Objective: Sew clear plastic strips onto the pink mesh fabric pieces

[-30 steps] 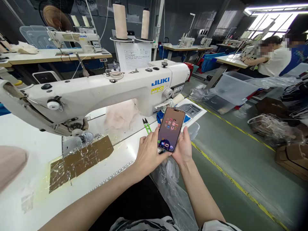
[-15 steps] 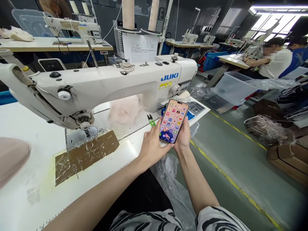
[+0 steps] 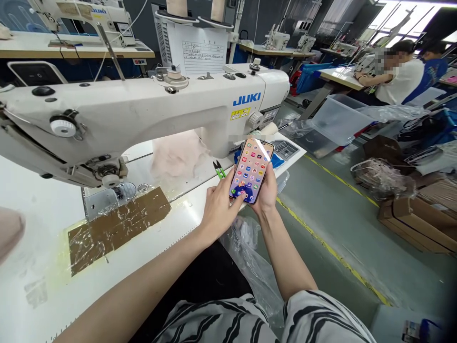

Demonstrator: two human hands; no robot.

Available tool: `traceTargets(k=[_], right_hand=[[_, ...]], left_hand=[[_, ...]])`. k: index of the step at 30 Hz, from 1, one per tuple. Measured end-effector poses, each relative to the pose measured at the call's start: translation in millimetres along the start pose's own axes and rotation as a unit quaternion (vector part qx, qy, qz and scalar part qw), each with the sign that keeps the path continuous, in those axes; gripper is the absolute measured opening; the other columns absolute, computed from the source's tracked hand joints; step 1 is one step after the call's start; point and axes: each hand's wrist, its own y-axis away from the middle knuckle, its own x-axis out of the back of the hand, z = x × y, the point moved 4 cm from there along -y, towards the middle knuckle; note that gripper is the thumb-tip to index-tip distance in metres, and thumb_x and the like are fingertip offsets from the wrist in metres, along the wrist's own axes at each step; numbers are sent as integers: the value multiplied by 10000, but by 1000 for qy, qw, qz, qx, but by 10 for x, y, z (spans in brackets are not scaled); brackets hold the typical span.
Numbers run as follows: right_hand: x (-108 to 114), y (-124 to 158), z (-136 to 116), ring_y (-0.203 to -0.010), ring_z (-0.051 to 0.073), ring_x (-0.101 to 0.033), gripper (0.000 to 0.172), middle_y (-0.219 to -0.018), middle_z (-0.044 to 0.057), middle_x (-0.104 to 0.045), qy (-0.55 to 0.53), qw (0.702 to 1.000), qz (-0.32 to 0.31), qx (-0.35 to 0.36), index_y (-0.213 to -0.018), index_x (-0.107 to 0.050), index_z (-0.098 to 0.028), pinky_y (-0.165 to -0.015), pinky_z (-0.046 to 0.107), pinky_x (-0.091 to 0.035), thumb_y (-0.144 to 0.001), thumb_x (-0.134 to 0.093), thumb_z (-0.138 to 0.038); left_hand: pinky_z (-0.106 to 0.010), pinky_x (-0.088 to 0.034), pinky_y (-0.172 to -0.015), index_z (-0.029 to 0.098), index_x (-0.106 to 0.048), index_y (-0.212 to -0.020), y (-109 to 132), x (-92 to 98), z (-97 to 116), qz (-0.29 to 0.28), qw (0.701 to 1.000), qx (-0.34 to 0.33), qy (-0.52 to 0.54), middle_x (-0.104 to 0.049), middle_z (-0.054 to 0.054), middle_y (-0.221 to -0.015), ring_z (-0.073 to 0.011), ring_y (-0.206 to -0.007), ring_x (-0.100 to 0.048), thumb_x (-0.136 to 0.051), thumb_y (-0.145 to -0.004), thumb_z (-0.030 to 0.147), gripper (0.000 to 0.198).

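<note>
A smartphone (image 3: 252, 169) with a lit screen full of app icons is held upright between both of my hands. My left hand (image 3: 219, 205) wraps its left edge, with the thumb over the bottom of the screen. On the other side, my right hand (image 3: 266, 193) grips the right edge and lower corner; its fingers behind the phone are hidden. Green-handled thread snips (image 3: 219, 169) lie just beyond my left fingers. A white sewing machine (image 3: 171, 109) stands behind the phone, and pale pink fabric (image 3: 180, 155) rests under its arm.
Brown tape (image 3: 119, 228) covers part of the table before the needle area. Another pink piece (image 3: 10, 233) lies at the left edge. On the right floor are a clear plastic bin (image 3: 335, 119) and a cardboard box (image 3: 417, 219). A co-worker (image 3: 403, 71) sits at a far table.
My left thumb has shifted from below the phone onto the lower screen. The view has tilted down slightly and turned right. Both hands keep hold of the smartphone.
</note>
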Motion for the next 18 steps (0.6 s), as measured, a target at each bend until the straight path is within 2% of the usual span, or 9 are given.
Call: traceTargets(k=[4,9,11,15,18], right_hand=[[7,6,-3,-1098,241,-680,403,-1021,37,-758,-4,1000,-5,-1,-1039,-691,-224,-958,421,-545,-864,-523,-546],[10,11,-4,-1104,241,-678,379,-1036,39,-758,-12,1000,-2,10,-1043,-693,-218,-966,425,-542,-871,-536,-517],[9,11,-11,-1083,243,-686,375,-1036,39,-759,-10,1000,2,20,-1036,-697,-212,-964,433,-545,-865,-549,-511],[10,15,-19,-1019,243,-708,381,-1009,31,-764,-2,1000,3,30,-1037,-699,-219,-938,427,-563,-841,-580,-524],[35,25,-17,-983,241,-717,395,-977,16,-768,7,999,20,34,-1022,-698,-231,-910,416,-576,-812,-605,-552]], left_hand=[[-393,-378,-1028,244,-332,-1493,-6,9,-9,4,1000,2,13,-517,-75,-1466,-240,-1216,-575,-511,-964,282,560],[-389,-374,-1011,266,-332,-1494,8,15,11,-2,1000,14,14,-545,-59,-1437,-234,-1156,-604,-525,-957,286,571],[-392,-368,-1009,270,-314,-1498,15,10,30,-4,1000,13,4,-561,-63,-1411,-240,-1151,-606,-594,-913,301,649],[-401,-379,-966,270,-207,-1528,25,-28,40,-23,999,17,-45,-557,-87,-1387,-275,-1157,-593,-752,-759,286,943],[-402,-373,-960,277,-164,-1533,28,-46,27,-28,997,13,-67,-556,-86,-1380,-277,-1151,-593,-740,-751,215,973]])
